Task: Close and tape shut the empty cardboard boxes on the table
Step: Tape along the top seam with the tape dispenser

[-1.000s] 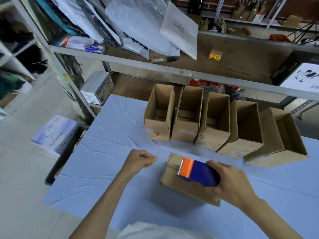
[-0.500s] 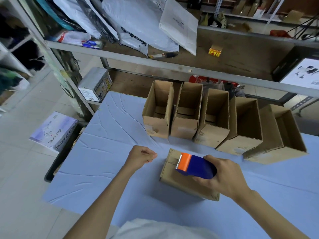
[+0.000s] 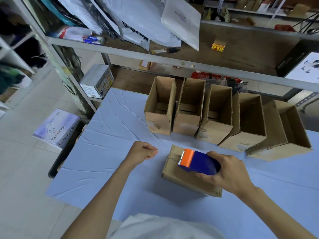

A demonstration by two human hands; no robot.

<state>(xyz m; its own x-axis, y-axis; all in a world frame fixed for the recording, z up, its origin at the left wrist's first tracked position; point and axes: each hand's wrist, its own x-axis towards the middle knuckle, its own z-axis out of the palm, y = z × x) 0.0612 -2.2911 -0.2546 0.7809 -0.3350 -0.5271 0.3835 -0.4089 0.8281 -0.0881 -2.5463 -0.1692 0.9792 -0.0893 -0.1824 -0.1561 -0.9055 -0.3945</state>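
Gripping the blue tape dispenser (image 3: 198, 162) in the right hand (image 3: 229, 173), fingers wrapped round it, orange toothed end over the far end of the closed box (image 3: 188, 181). Got that box parked near the front middle of the blue table (image 3: 103, 152). Got the left hand (image 3: 143, 152) curled into a fist just left of it, not touching, nothing visible inside. Five open boxes (image 3: 214, 118) side by side behind.
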